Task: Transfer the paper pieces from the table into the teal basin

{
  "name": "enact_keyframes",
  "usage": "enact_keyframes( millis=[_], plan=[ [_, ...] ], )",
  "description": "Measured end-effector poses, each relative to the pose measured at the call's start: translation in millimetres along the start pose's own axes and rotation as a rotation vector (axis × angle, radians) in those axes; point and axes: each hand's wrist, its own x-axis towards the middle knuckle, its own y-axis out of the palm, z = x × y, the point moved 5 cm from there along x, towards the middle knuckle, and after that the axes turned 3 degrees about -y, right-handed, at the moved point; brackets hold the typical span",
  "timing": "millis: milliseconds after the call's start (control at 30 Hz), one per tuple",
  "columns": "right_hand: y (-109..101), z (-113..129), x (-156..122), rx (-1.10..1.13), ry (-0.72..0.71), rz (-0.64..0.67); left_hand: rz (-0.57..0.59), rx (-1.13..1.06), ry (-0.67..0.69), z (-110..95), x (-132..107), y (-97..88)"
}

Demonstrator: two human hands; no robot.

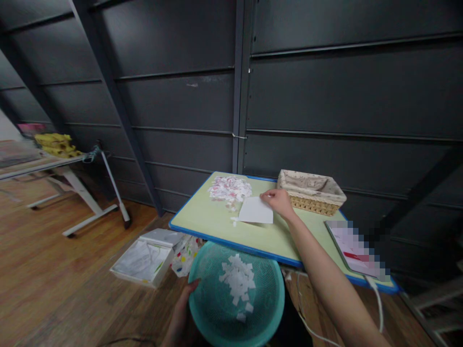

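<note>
My right hand (278, 201) is closed on the upper right edge of a white sheet of card (256, 211), just above the small table (202, 212). Beside the card lies a heap of small paper slips (230, 188), white with reddish marks, and a few loose white bits are scattered near it. Below the table's front edge, my left hand (186, 301) grips the left rim of a teal plastic basket (206, 313). Small white paper squares (238, 278) lie in the bottom of that basket. The left fingertips go partly out of sight behind the rim.
A cloth-lined woven basket (314, 205) stands at the table's back right. Near the right corner lies a tablet (352, 248) with a white cable. An open white box (142, 262) and a dotted plastic bag (186, 255) rest on the floor left. Dark panels rise behind.
</note>
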Motion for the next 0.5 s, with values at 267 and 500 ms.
enact_keyframes(
  millis=[267,500],
  plan=[
    [4.9,-3.5,0.1,0.083,0.037,-0.048,-0.010,0.044,0.031,-0.8,3.9,-5.5],
    [4.8,3.1,-0.9,-0.029,0.017,-0.027,-0.023,-0.001,0.027,-1.9,4.4,-4.3]
  ],
)
